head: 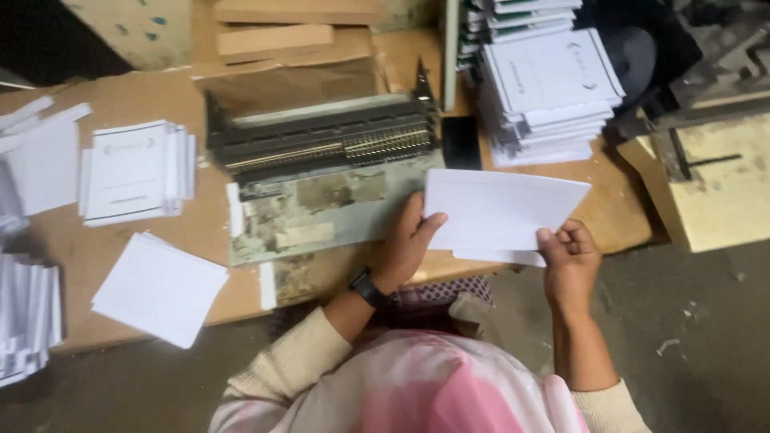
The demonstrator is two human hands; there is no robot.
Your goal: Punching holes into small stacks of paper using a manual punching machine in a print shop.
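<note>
I hold a white paper stack (501,212) with my left hand (407,244) and right hand (568,258), both gripping it above the desk (144,100).

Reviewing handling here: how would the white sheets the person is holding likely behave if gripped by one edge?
The white sheets look thin, so probably light and floppy, likely drooping from one edge. Both the left hand and right hand grip them, which suggests they need two-sided support. Several layers show at the lower edge, so they may slide apart.

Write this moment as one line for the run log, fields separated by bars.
left hand: holds sheet stack's left edge | right hand: pinches its lower right edge | white sheet stack: lifted off table | punching machine: behind, untouched
</note>
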